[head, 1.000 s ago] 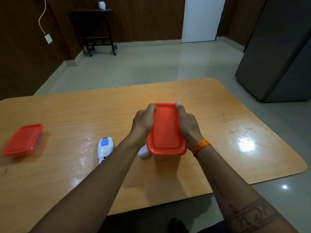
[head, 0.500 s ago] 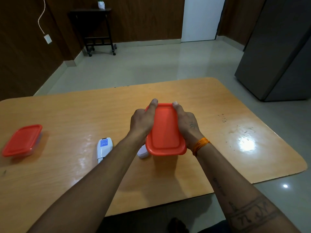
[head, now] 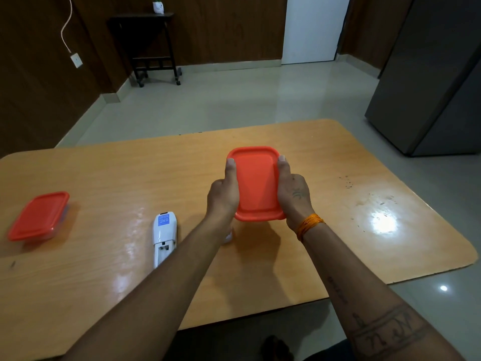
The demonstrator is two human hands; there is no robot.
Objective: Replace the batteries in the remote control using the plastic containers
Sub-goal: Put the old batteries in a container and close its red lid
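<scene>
Thumbs now lie straight; both hands' fingers clamp red-lidded container (head: 256, 183), body hidden.

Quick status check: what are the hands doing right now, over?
Left hand and right hand grip the red-lidded plastic container, lid on. White remote control lies face down, battery bay open. Second red-lidded container far left. Nothing in the way.

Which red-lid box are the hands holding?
The red-lidded container in the middle, gripped by the left hand and right hand. The other red-lidded container sits untouched at the table's far left.
</scene>
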